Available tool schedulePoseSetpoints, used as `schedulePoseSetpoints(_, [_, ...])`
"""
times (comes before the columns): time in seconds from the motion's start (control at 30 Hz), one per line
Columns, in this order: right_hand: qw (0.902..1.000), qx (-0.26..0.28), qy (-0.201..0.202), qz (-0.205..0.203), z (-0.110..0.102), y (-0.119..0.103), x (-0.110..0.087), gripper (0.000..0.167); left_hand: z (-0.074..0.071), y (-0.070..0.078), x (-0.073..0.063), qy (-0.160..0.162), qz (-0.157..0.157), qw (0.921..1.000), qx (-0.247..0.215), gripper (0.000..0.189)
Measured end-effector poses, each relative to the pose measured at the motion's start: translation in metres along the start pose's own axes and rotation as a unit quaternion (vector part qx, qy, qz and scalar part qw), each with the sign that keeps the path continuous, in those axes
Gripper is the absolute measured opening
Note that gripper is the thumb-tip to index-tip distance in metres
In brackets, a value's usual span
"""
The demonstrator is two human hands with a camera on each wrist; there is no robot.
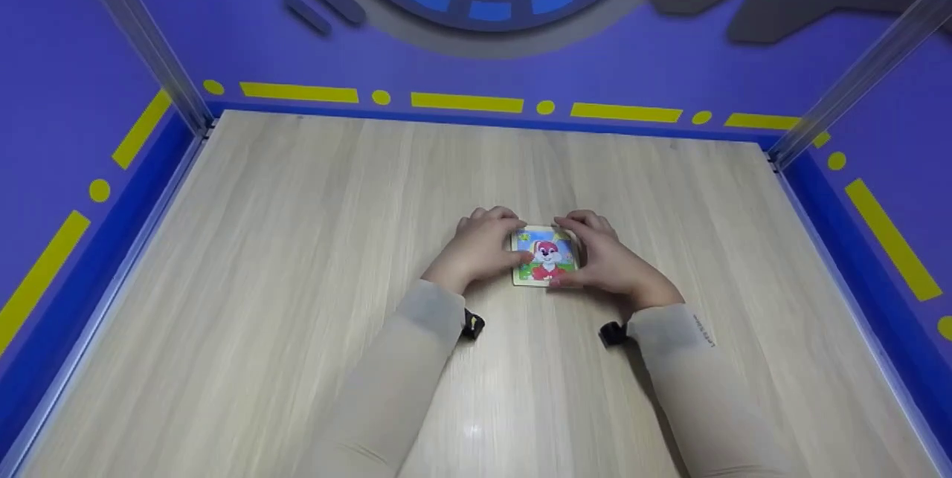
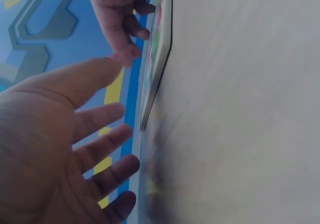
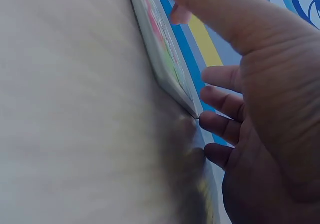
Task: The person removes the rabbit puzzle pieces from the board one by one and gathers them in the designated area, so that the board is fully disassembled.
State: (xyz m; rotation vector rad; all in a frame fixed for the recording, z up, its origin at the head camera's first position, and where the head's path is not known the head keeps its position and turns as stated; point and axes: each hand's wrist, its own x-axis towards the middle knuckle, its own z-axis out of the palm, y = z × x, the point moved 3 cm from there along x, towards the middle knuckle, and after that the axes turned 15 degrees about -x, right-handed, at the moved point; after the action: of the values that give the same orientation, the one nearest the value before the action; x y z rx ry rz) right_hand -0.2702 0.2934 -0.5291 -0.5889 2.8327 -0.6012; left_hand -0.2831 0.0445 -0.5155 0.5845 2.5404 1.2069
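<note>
A small square picture board (image 1: 545, 264) lies flat on the wooden table, showing a red-and-white cartoon animal on blue and green. Its pale, thick edge (image 2: 159, 67) shows in the left wrist view. At the board's left side is my left hand (image 1: 480, 246), the thumb reaching over the picture and the other fingers spread beyond the edge. My right hand (image 1: 611, 259) is on the opposite side, its thumb over the near right part and its index fingertip by the far right corner. In the right wrist view, the fingers (image 3: 220, 126) extend loosely beside the board's corner.
The light wooden table (image 1: 312, 255) spreads around the board on all sides. Blue panels with yellow dashes (image 1: 467, 102) stand along its back and sides, and metal posts (image 1: 141, 32) mark the back corners. Black wrist cameras (image 1: 613, 334) sit below both hands.
</note>
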Motion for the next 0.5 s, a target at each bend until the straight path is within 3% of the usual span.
schedulePoseSetpoints(0.23, [0.9999, -0.015, -0.006, 0.002, 0.002, -0.001, 0.000, 0.112, 0.010, 0.000, -0.002, -0.010, -0.012, 0.9990, 0.043, 0.071])
schedulePoseSetpoints(0.5, [0.9997, -0.023, -0.004, 0.006, 0.004, 0.000, 0.003, 0.110, 0.012, -0.002, -0.004, -0.016, -0.015, 0.9984, 0.051, 0.071])
